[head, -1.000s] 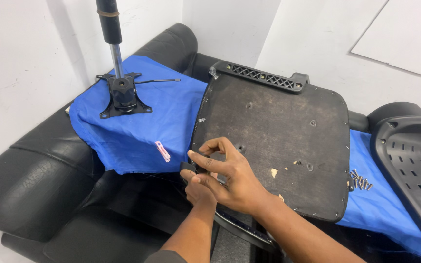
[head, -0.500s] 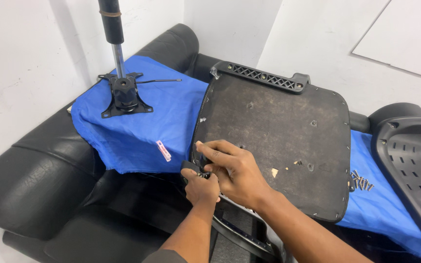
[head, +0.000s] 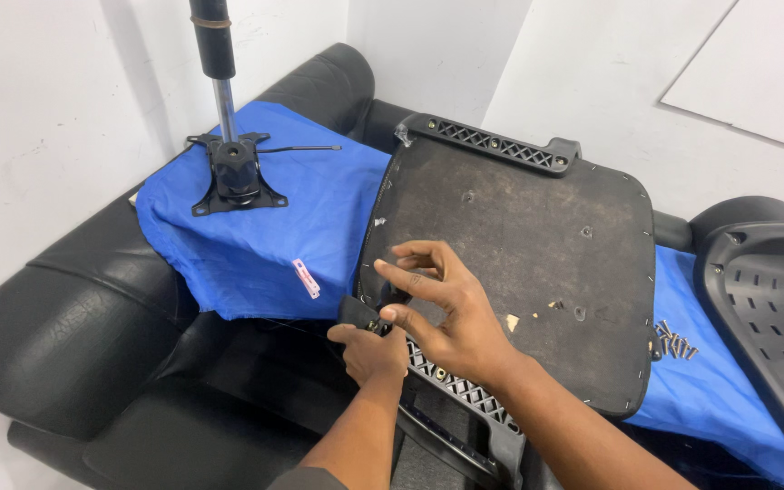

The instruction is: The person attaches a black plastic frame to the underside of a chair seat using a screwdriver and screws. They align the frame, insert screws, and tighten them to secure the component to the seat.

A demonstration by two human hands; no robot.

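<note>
The left hand curls shut in a pinching grip on a small dark fitting at the near left corner of an upturned chair seat pan, while the right hand meets it from above, thumb and forefinger pressed together on the same spot and the other fingers fanned over the seat's underside. The seat pan, dark and fibrous with staples along its edge, lies tilted on a blue cloth draped over a black leather sofa. A black slotted plastic bracket runs along the seat's near edge just beneath the right wrist; a matching bracket lines the far edge. On the cloth to the left, well apart from the hands, a chair tilt mechanism stands with its gas-lift column upright. A black perforated chair back lies at right, with a cluster of screws on the cloth between it and the seat.
</note>
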